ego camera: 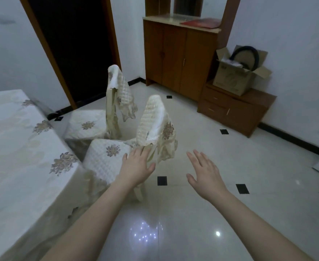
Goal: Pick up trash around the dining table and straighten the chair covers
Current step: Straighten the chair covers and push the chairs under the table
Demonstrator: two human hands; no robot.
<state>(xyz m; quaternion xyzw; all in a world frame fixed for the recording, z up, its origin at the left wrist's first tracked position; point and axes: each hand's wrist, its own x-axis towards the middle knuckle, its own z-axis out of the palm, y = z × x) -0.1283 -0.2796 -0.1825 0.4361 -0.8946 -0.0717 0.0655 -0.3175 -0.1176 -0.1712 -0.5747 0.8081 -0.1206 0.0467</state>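
Beside the cloth-draped tabletop (19,140) at the left stand two chairs, the near chair cover (155,121) slumped askew on its backrest and the far chair cover (120,91) hanging crooked. Both look like soft, light quilted cloth, best pinched at the hems. Left hand (136,166) touches the near cover's lower edge, right hand (205,172) hovers apart, fingers spread wide, holding nothing.

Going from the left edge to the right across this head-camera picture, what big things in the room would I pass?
Dining table → far chair with its cover hanging askew → near chair, left hand at its back → right hand, open and empty → low drawer unit with a cardboard box on top.
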